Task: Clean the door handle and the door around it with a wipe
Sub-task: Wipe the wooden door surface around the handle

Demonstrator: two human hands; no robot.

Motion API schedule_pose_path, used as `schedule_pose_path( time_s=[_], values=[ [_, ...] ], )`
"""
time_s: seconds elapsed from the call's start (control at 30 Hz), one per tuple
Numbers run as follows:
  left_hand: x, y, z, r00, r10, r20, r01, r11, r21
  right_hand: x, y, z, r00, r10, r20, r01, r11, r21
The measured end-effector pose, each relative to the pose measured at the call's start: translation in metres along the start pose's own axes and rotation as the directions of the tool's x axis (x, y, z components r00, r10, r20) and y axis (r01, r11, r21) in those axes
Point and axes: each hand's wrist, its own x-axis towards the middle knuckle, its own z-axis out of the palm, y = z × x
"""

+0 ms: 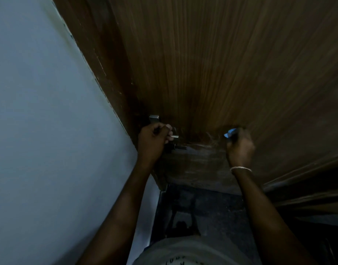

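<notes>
The left hand point(154, 142) is clamped on the metal door handle point(173, 136), whose lever runs sideways toward the right hand point(239, 146). That hand is closed on a blue wipe point(230, 133), pressed, it seems, against the brown wooden door point(212, 73), well right of the handle. A pale wall point(40, 111) lies left; the room is dim.

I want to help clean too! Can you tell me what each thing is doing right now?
Left hand: closed around the door handle.
Right hand: pressing the blue wipe on the door.
Door: streaky, smeared patch between the hands.
Bracelet: on the right wrist.
</notes>
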Motion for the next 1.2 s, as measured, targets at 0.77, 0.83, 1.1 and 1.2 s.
schedule_pose_path(
  time_s=[0.77,0.83,1.1,1.2],
  values=[
    [-0.013,-0.007,0.043,0.996,-0.068,-0.059,0.069,0.997,0.015,0.000,0.015,0.003,0.984,-0.172,0.053,0.170,0.985,0.042],
    [-0.016,-0.007,0.045,0.995,-0.078,-0.057,0.078,0.997,0.008,-0.011,0.031,0.008,0.972,-0.119,0.200,0.131,0.990,-0.047],
    [-0.020,-0.007,0.030,0.994,-0.068,-0.083,0.069,0.998,0.003,0.000,0.008,0.011,0.993,-0.119,0.021,0.116,0.988,0.105],
    [-0.018,-0.005,0.027,0.995,-0.072,-0.066,0.074,0.997,0.018,-0.011,-0.011,0.029,0.982,-0.180,0.056,0.172,0.978,0.119]
  ],
)
